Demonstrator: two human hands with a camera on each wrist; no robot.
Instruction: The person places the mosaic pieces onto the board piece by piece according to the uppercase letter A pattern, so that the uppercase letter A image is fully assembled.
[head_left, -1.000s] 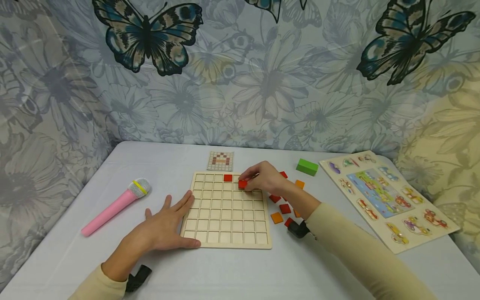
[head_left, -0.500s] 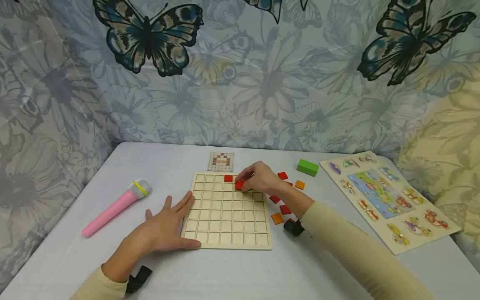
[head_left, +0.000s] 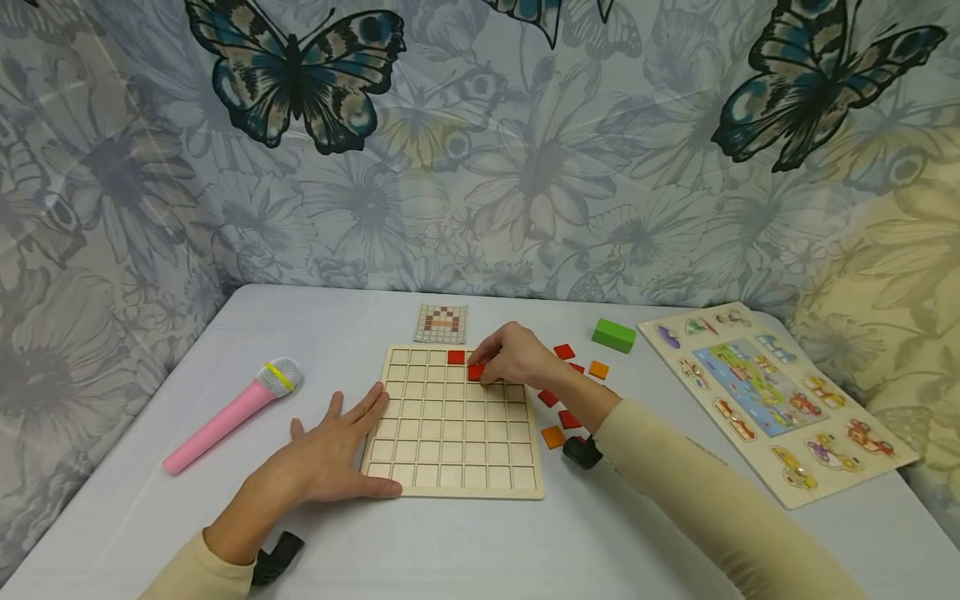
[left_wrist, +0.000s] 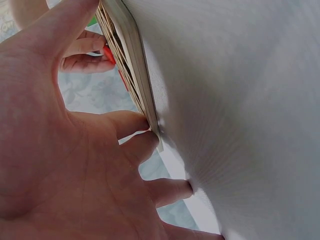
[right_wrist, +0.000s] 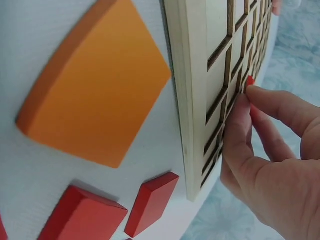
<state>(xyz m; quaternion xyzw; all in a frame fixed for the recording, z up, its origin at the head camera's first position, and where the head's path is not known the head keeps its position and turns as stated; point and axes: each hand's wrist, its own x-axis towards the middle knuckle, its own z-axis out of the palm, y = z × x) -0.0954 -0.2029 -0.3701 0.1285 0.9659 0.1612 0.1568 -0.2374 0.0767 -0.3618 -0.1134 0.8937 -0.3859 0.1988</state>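
Observation:
A wooden grid board (head_left: 453,431) lies flat on the white table, with one red tile (head_left: 456,357) set in a square of its far row. My right hand (head_left: 517,354) pinches another red tile (head_left: 476,373) between thumb and fingers, close over the far part of the grid. In the right wrist view only a sliver of that tile shows past the fingertips. My left hand (head_left: 330,458) has its fingers spread, resting against the board's left edge with the thumb at the near left corner. The left wrist view shows fingertips (left_wrist: 145,145) right at the board's side.
Several loose red and orange tiles (head_left: 553,437) lie right of the board. Behind it is a small pattern card (head_left: 441,323). A green block (head_left: 614,335) and a picture puzzle board (head_left: 780,404) are at the right, a pink toy microphone (head_left: 232,415) at the left.
My right hand has moved slightly left with the pinched red tile, bringing it nearer to the tile set in the board. My left hand has stayed in place.

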